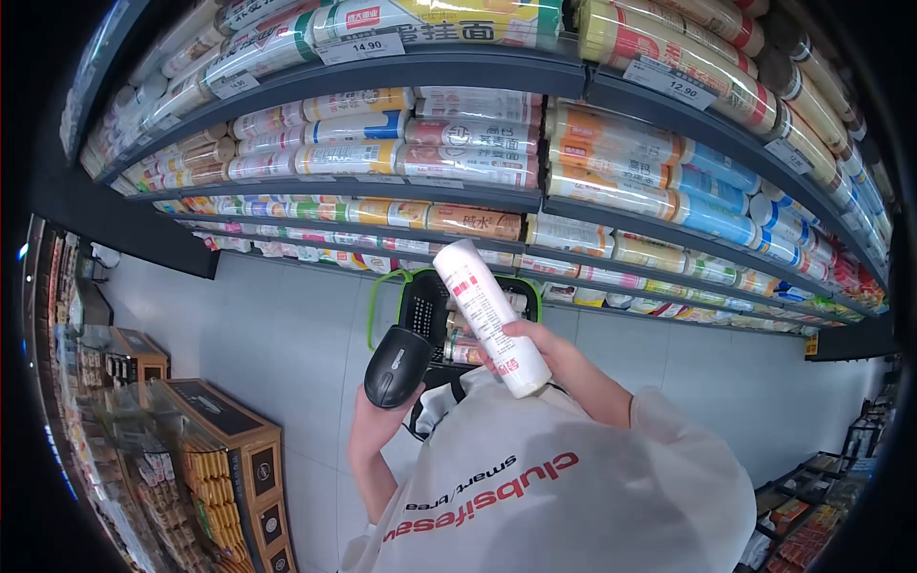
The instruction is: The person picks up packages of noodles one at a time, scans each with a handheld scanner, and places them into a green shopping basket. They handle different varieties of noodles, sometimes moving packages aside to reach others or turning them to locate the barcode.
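Note:
My right hand [537, 342] is wrapped round the lower part of a white cylindrical pack of dried noodles [482, 304] with red and black print. The pack tilts, its upper end leaning left over a shopping basket. In my left hand [366, 413] is a black barcode scanner [397, 367], whose rounded head hides most of my fingers. Behind both hands stands the black shopping basket with a green rim [538, 304]. Several noodle packs [465, 351] lie inside it, partly covered by the pack I hold.
Ahead, curved-looking shelves [478, 194] carry rows of noodle packs, with price tags [363, 48] along their edges. A wooden display stand [250, 458] with packaged goods is on the left. Another goods rack [807, 501] stands at the lower right. The floor [287, 334] is grey tile.

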Motion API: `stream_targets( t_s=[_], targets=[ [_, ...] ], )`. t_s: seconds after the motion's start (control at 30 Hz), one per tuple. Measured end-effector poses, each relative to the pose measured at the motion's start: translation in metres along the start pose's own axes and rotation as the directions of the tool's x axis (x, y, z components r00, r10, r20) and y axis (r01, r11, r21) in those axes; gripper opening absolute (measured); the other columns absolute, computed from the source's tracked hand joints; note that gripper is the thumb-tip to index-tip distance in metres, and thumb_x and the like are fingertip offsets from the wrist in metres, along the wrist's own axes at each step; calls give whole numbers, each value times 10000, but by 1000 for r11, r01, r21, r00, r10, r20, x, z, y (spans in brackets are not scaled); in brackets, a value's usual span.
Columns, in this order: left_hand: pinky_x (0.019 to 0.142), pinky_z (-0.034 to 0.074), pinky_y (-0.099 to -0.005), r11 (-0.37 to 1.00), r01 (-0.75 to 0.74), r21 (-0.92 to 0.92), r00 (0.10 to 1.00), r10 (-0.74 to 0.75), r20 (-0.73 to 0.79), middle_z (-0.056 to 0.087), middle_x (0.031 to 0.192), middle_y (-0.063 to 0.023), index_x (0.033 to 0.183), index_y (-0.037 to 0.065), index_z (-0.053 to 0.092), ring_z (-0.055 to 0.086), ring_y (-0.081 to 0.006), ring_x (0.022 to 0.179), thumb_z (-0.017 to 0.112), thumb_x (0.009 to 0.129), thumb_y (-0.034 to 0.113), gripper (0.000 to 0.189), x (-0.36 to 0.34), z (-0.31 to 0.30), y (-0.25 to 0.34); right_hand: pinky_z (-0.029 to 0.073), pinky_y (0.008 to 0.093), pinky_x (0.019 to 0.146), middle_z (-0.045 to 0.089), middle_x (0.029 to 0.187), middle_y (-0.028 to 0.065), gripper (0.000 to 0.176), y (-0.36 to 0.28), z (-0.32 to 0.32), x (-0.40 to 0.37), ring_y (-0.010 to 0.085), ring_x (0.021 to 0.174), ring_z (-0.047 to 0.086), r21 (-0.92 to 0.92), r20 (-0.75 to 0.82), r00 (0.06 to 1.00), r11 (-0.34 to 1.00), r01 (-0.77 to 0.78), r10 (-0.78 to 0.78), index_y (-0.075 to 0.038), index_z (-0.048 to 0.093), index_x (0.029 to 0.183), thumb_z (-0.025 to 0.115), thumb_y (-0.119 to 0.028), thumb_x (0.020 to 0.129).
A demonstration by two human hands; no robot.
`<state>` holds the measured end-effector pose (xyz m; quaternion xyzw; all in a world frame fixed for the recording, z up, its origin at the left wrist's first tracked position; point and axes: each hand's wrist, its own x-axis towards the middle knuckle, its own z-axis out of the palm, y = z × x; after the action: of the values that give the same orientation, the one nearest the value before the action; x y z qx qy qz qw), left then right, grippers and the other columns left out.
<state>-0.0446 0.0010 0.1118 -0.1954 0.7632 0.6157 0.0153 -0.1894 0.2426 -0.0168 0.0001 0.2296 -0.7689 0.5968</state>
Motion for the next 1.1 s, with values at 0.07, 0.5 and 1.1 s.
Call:
stream_targets(
  t_s=[0.07,0.5,1.1],
  targets=[
    [545,437,-257,999,47,11,998,-48,47,614,715,18,926,36,641,542,-62,615,788,778,63,210,-1,9,10,581,388,674,612,926,182,819,2,10,-14,247,772,645,-184,-270,961,983,2,-53,45,380,1403,737,-312,757],
    [804,505,-282,997,76,15,986,-78,151,708,971,-41,1070,-6,672,612,-91,881,781,801,51,296,-7,33,1,547,385,463,565,1059,251,829,19,10,-27,290,597,621,417,536,837,897,-145,-114,6,312,1427,711,-380,812],
    [538,435,-260,998,66,-7,998,-66,19,616,676,7,848,15,662,543,-73,598,780,800,84,145,-17,20,-11,525,388,960,603,1219,137,510,-33,56,-1,241,1102,637,-122,-298,718,771,625,-629,-27,399,1368,611,-258,965]
  ],
)
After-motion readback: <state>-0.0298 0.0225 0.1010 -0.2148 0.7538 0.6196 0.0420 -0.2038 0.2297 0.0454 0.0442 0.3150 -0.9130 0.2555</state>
